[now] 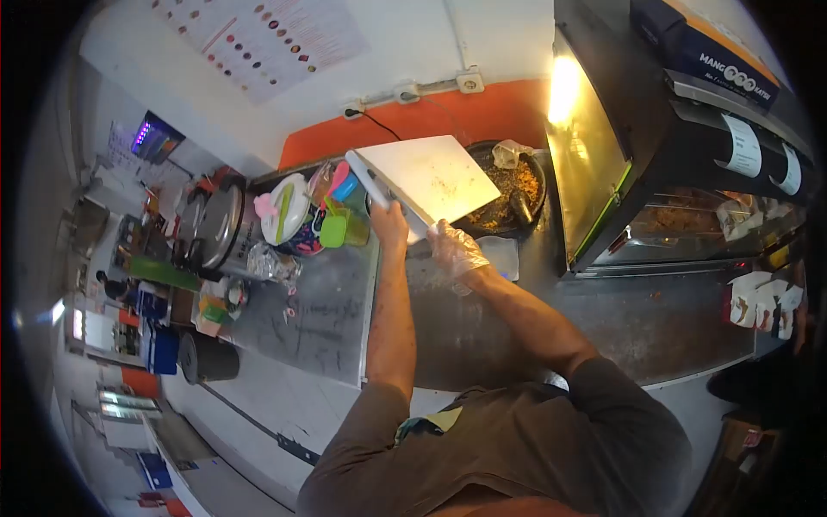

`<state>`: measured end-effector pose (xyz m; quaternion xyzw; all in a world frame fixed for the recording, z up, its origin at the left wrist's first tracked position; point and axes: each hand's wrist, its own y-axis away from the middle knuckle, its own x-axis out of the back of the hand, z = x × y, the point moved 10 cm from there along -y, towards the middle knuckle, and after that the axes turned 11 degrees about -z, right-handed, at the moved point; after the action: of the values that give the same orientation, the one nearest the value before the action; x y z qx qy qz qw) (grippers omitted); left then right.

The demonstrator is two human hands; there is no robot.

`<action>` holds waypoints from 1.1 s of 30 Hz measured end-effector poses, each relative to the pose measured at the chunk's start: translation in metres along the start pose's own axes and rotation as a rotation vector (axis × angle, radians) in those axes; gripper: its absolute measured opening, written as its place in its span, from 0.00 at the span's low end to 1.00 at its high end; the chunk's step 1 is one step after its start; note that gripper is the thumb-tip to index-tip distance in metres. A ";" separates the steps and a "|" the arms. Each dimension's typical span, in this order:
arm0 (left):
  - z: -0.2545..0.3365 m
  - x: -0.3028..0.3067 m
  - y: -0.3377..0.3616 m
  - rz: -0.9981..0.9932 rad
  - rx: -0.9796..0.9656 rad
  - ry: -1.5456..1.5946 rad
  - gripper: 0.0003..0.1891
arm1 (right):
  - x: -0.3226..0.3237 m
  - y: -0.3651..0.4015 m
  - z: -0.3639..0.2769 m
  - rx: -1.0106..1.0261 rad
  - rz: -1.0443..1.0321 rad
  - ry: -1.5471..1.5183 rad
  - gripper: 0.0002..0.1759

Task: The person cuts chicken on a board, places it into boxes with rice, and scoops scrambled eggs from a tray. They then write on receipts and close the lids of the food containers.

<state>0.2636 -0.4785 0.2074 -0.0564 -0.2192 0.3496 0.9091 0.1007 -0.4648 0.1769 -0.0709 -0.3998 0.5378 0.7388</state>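
A white cutting board [428,172] with brown crumbs on it is tilted over the left part of a round black pan [541,207]. My left hand [390,226], bare, is closed at the board's near left side, by a white bar-like piece [369,181] whose kind I cannot make out. My right hand [457,250], in a clear plastic glove, grips the board's near edge; its fingertips are partly hidden. Brown, crumbly food [517,183] lies in the pan, with a crumpled clear bag [512,153] at its far rim. A clear plastic container [501,255] sits beside my right hand.
A lit display cabinet [603,164] stands to the right, with a box [715,56] on top. Left are a green cup [345,229], a white-lidded tub [287,209], crumpled foil [271,261] and a large cooker [226,220]. Stained tissues [762,302] lie far right.
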 end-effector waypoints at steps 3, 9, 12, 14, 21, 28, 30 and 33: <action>-0.005 0.013 0.007 -0.049 0.003 0.021 0.13 | -0.118 0.010 -0.020 0.025 -0.697 -0.868 0.15; -0.011 0.037 0.009 0.014 -0.020 0.111 0.10 | -0.135 0.016 -0.029 0.135 -0.658 -0.710 0.20; 0.001 0.024 0.004 -0.112 0.054 -0.011 0.10 | -0.081 0.009 -0.051 -0.145 -0.685 -1.524 0.22; 0.013 0.028 0.009 -0.108 0.031 0.018 0.10 | -0.062 0.005 -0.034 -0.207 -0.756 -1.585 0.21; 0.061 0.077 0.005 -0.094 -0.105 0.269 0.09 | -0.220 0.043 0.015 -0.832 -0.913 -1.542 0.20; 0.137 0.028 -0.063 -0.270 -0.146 -0.004 0.05 | -0.135 0.044 0.053 -0.630 -0.685 -1.174 0.16; 0.141 -0.023 -0.103 -0.470 -0.658 -0.649 0.05 | -0.082 0.066 0.057 -0.455 -0.394 -1.211 0.15; 0.130 -0.121 -0.116 -0.782 -0.213 -0.088 0.07 | -0.001 0.155 0.090 -0.359 -0.260 -1.430 0.12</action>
<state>0.1979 -0.6525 0.3098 -0.0474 -0.2979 -0.0448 0.9524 -0.0736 -0.4307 0.1536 0.2245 -0.8694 0.2874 0.3335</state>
